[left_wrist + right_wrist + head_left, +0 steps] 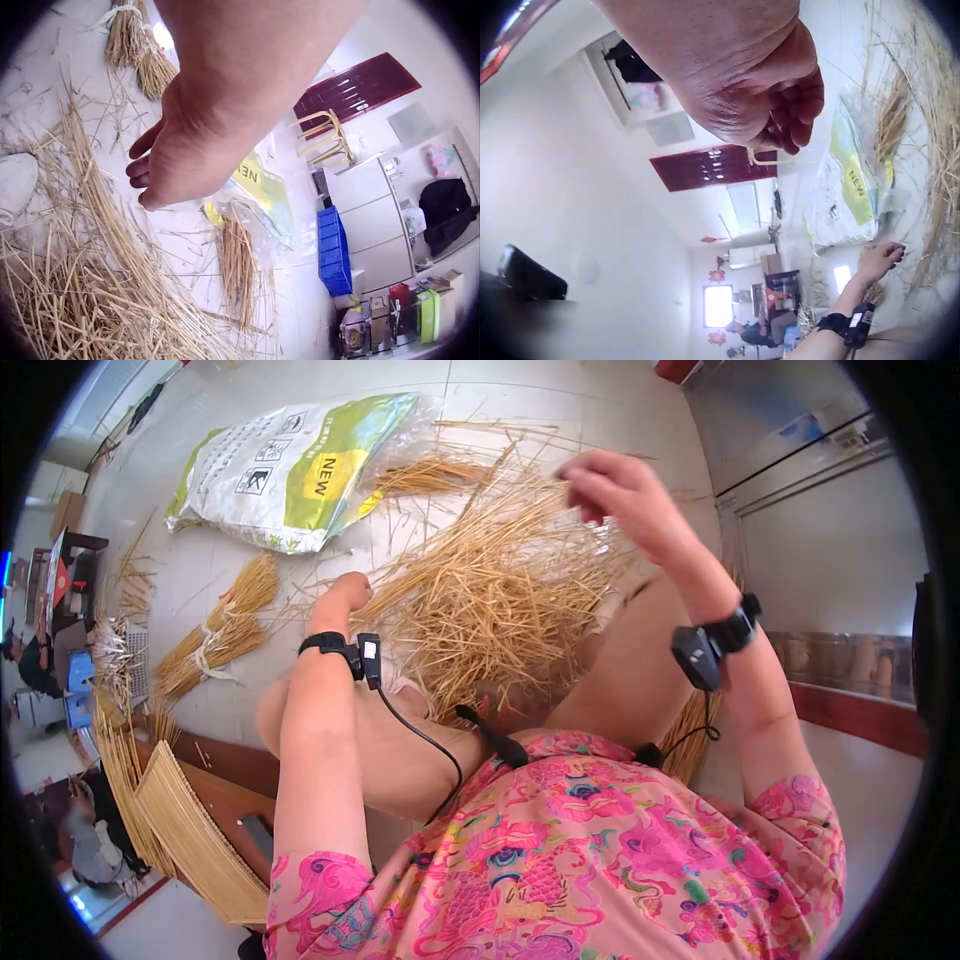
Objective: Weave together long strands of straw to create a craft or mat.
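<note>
A wide heap of loose straw (490, 610) lies on the floor between the person's legs, its longer stalks reaching toward the upper right. The left hand (348, 595) hangs at the heap's left side; in the left wrist view its fingers (142, 178) are loosely bent with nothing between them. Raised above the far right of the straw is the right hand (625, 495), its fingers relaxed and bent. No straw shows in the right hand (791, 101) in the right wrist view. A smaller bunch of stalks (430, 475) lies beyond the heap.
A white and green plastic bag (290, 470) lies beyond the left hand. Tied straw bundles (215, 640) rest at the left. A woven straw mat (190, 830) is at the lower left, and a metal-fronted cabinet (830, 540) stands at the right. Cables run from both wrist cameras.
</note>
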Tool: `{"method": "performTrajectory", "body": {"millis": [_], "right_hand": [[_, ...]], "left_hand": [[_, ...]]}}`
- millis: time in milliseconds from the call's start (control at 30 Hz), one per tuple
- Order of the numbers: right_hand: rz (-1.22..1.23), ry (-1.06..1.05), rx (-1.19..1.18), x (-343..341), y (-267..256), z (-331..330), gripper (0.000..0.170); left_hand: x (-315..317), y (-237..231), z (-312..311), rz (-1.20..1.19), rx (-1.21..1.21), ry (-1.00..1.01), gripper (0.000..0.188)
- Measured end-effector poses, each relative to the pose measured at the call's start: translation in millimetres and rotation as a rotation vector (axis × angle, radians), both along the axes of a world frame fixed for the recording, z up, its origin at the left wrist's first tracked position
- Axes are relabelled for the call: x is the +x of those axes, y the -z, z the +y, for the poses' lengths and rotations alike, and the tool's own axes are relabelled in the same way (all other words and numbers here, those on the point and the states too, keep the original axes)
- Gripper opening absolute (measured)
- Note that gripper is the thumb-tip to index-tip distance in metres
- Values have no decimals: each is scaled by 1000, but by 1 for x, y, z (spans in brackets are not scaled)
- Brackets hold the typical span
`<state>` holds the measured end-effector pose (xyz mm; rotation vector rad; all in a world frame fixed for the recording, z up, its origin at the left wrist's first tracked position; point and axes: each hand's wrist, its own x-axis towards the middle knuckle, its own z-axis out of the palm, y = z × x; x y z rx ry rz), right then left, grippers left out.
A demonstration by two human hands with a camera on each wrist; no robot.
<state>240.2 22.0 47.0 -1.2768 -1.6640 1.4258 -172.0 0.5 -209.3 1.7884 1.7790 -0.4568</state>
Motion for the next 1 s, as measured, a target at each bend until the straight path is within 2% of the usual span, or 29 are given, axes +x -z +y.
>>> {"method": "performTrajectory", "body": {"millis": [133,200,233,333,400,500,600,700,800,867,1000], "right_hand": [[-290,-286,-56,-50,33,33,21],[-394,-377,67,-60,51,44,24],[-442,-420,132,-64,58,48,26],[-460,-479,71,-74,54,48,25],[-415,-466,63,-82,54,47,24],[-373,-417,86,-90,46,46,22],[-360,-351,118,-91,40,46,21],[-400,-289,111,-82,44,49,18],[-462,-245,82,-76,49,54,15],[-489,-226,29,-73,51,57,13],[-466,-214,128,-71,57,58,17]], "left_hand": [[-14,40,-20,-4,67,-15,23],[-17,63,-28,10,63,19,21],[-16,68,-33,6,58,-45,21],[-3,78,-54,-42,82,-199,20],[4,83,-60,-110,162,-251,19],[13,94,-55,-22,109,-317,19],[15,112,-56,44,315,-340,21],[14,117,-42,27,411,-396,26],[10,124,-28,34,479,-364,21],[12,126,-19,46,394,-338,17],[16,123,-14,47,351,-308,10]]}}
